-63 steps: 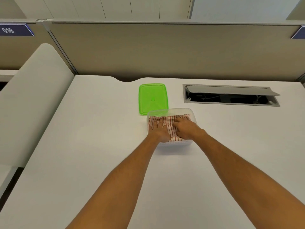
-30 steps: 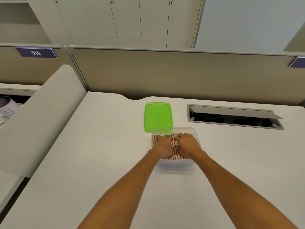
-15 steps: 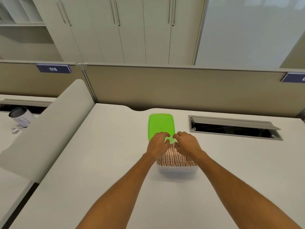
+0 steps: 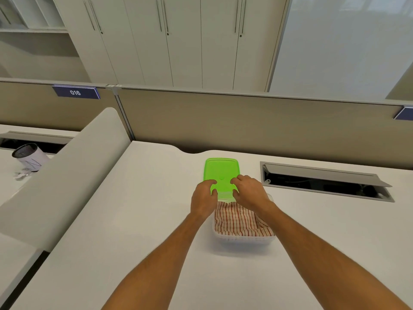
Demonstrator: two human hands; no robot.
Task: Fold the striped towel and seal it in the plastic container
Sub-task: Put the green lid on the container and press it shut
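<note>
The folded red-and-white striped towel (image 4: 240, 220) lies inside the clear plastic container (image 4: 243, 239) on the white desk. Just behind the container the green lid (image 4: 221, 170) lies flat on the desk. My left hand (image 4: 202, 199) grips the lid's near left corner, fingers on top and thumb at the edge. My right hand (image 4: 250, 192) grips the near right corner the same way. Both hands reach over the container's far rim and hide it.
An open cable tray (image 4: 321, 181) with a raised grey flap is sunk into the desk to the right of the lid. A beige partition (image 4: 245, 121) closes the far edge. A white divider panel (image 4: 67, 173) stands at the left; a cup (image 4: 30, 156) sits beyond it.
Both hands left the towel in the container and moved forward onto the green lid's near edge. The camera tilted up, showing more of the cabinets.
</note>
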